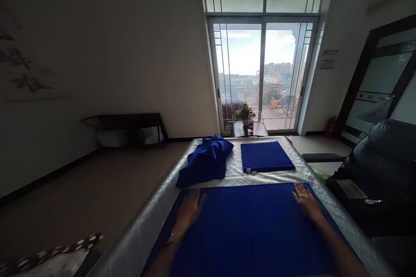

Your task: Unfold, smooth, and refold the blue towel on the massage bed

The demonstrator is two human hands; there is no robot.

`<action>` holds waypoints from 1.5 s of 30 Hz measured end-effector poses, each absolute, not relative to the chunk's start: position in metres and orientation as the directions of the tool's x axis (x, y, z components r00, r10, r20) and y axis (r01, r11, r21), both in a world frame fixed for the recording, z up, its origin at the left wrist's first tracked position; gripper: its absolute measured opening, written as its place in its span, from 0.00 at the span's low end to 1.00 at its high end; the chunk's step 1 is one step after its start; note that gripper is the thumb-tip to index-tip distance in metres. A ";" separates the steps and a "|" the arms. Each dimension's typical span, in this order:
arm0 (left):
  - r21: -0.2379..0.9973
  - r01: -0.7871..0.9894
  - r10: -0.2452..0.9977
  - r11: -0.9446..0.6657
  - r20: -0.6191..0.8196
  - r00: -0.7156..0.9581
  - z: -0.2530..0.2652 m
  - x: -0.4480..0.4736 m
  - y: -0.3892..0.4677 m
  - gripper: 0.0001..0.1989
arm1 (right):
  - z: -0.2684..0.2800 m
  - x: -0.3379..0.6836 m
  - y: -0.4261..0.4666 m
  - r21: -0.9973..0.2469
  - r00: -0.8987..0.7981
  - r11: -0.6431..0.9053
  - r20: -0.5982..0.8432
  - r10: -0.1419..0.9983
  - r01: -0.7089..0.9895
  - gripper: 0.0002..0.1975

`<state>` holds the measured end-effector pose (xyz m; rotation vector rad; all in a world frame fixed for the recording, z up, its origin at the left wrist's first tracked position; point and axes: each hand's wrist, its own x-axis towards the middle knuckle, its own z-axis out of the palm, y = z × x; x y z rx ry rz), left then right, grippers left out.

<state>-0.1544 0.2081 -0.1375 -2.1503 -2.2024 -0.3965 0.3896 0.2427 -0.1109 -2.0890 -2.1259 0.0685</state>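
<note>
A large flat blue cushion pad (250, 229) lies across the near part of a silver quilted mattress (152, 207). Flat on its far left corner rests my left hand (190, 208), fingers stretched out. My right hand (305, 201) lies palm down near the far right corner, fingers extended and pressed to the surface. Beyond the pad, a crumpled blue cloth (209, 158) is heaped on the left of the mattress. To its right is a smaller flat blue cushion (266, 156) with white tags at its near edge. Neither hand grasps anything.
Past the mattress stands a small table (238, 130) with a potted plant (244, 112) and a bottle (250, 122), before a sliding glass door (237, 65). A dark armchair (383, 160) is at the right. A low black rack (130, 123) stands along the left wall.
</note>
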 end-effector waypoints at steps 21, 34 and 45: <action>0.224 0.968 0.968 0.118 0.190 -0.162 -0.141 -0.189 0.206 0.39 | -0.145 0.430 0.258 -0.115 0.096 -0.080 0.149 0.984 0.990 0.36; 0.238 0.953 0.953 0.189 0.188 -0.236 -0.133 -0.196 0.193 0.42 | -0.135 0.440 0.256 -0.108 0.152 -0.134 0.187 0.971 0.985 0.36; 0.204 0.963 0.952 0.177 0.211 -0.220 -0.140 -0.199 0.199 0.41 | -0.095 0.260 0.239 -0.236 -0.209 0.247 0.174 0.962 0.940 0.32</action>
